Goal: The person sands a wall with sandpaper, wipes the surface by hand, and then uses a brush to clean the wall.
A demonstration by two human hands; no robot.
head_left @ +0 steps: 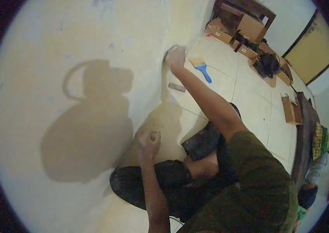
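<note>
My right hand [175,56] presses low against the pale wall [94,39], close to where it meets the floor. Its fingers are closed over something thin with a dark edge, mostly hidden under the palm. Near my bent knee, my left hand [149,144] is curled beside the wall; whether anything sits inside it I cannot make out. On the tiles right of my right hand lies a wide paintbrush [202,70] with pale bristles and a blue handle. A small grey-brown block [177,87] rests on the floor just below that hand.
Opened cardboard boxes [220,35] with dark items stand by a dark wooden frame [269,17] at the far end. Another small carton [291,110] is at the right, beside a long dark piece of furniture [303,116] with cloth on it. My crossed legs [172,178] occupy the floor in front.
</note>
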